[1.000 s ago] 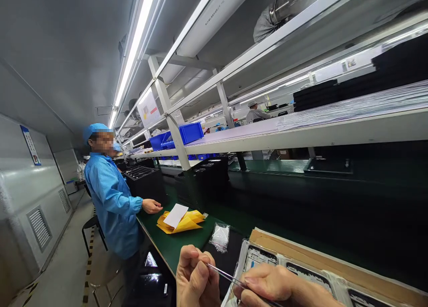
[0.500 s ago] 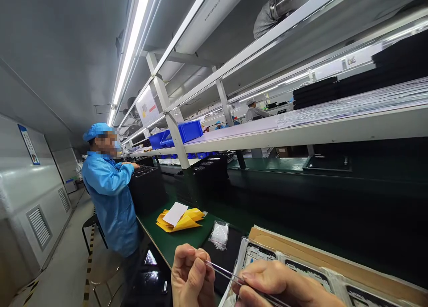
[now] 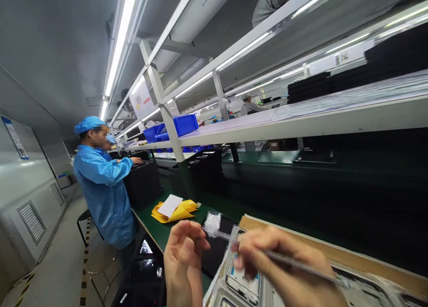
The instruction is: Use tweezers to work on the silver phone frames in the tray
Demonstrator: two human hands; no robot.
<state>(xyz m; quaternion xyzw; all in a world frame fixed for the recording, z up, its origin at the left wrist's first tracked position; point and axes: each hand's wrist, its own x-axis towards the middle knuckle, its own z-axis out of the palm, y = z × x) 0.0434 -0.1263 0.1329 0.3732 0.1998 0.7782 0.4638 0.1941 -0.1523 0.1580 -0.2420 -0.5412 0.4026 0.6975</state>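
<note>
My left hand (image 3: 182,258) is raised at the bottom centre, its thumb and fingertips pinched together near the tip of a thin metal tool; whether it holds anything I cannot tell. My right hand (image 3: 284,264), blurred, grips that tool, a pair of tweezers (image 3: 287,261) lying across it. Under both hands sits a clear plastic tray (image 3: 234,284) with phone frame parts, on a cardboard sheet (image 3: 351,258). A small clear bag (image 3: 213,221) lies just beyond my left fingers.
A co-worker in a blue coat and cap (image 3: 100,186) stands at the left with a hand on a black box (image 3: 142,182). Yellow sheets under a white paper (image 3: 172,209) lie on the green bench. A shelf (image 3: 301,124) with blue bins (image 3: 182,125) runs overhead.
The view has swung and both my hands have risen in the picture. My right hand now holds the tweezers higher and is blurred. The co-worker's hand moved from the bench edge onto the black box.
</note>
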